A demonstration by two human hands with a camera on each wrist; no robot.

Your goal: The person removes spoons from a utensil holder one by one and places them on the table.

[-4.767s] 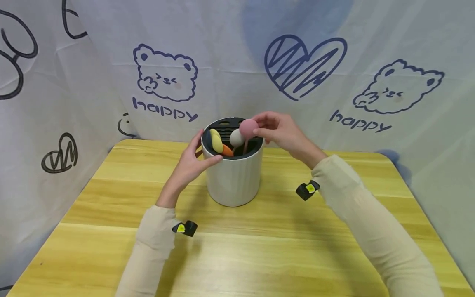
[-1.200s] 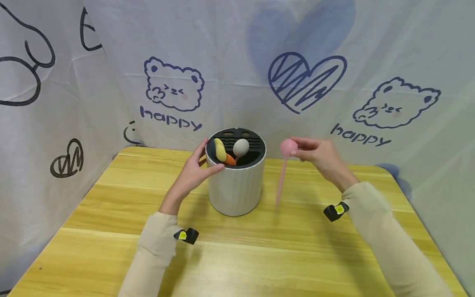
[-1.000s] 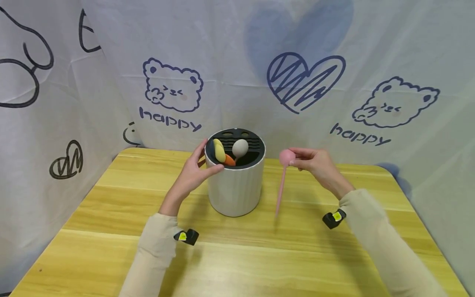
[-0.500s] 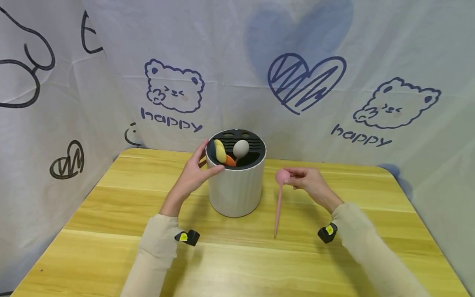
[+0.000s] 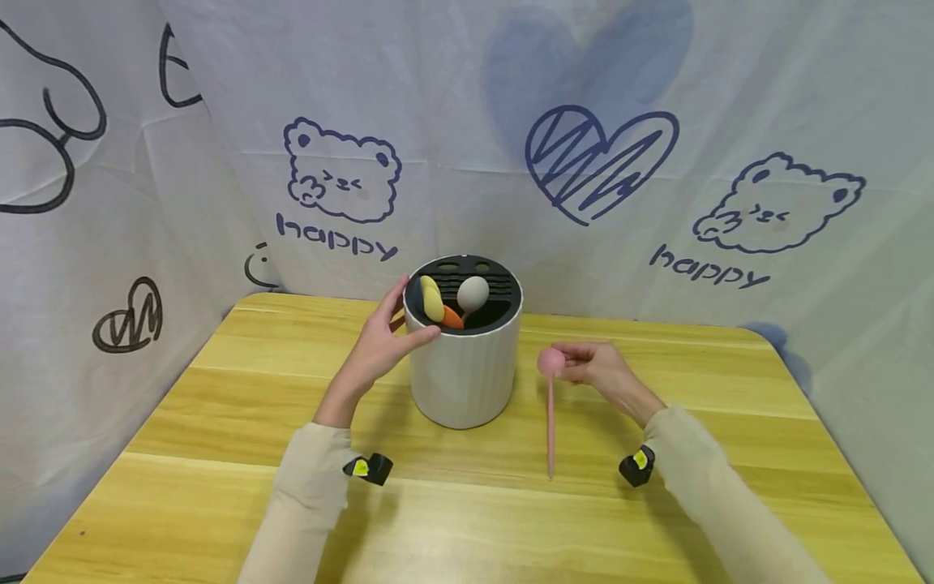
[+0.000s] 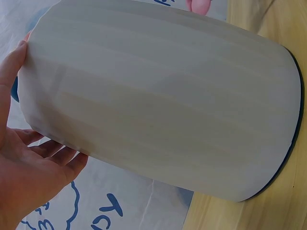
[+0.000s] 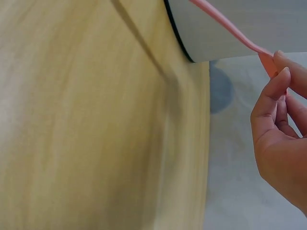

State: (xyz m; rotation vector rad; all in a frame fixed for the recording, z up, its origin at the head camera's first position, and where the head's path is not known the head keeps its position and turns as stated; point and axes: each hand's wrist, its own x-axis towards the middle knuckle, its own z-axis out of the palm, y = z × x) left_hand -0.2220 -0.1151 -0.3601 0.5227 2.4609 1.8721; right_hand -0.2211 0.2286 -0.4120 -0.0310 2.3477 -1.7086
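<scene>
A white ribbed utensil holder (image 5: 463,377) with a black slotted top stands on the table. My left hand (image 5: 375,341) grips its upper left side, thumb across the front rim and fingers round the side. In the left wrist view the holder's wall hides part of those fingers (image 6: 60,151). My right hand (image 5: 601,375) pinches a pink spoon (image 5: 550,422) by its round bowl, to the right of the holder. The spoon's thin handle points down toward the front of the table. In the right wrist view the handle (image 7: 225,23) crosses in front of the holder.
In the holder's opening sit a grey spoon (image 5: 473,294), yellow rounded heads (image 5: 433,304) and an orange piece (image 5: 452,317). The wooden table (image 5: 467,519) ends at a white printed curtain (image 5: 452,195) behind and beside it.
The right hand has drawn the pink spoon out of the holder, carried it right and then lowered it toward the table. The left hand has kept its grip on the holder.
</scene>
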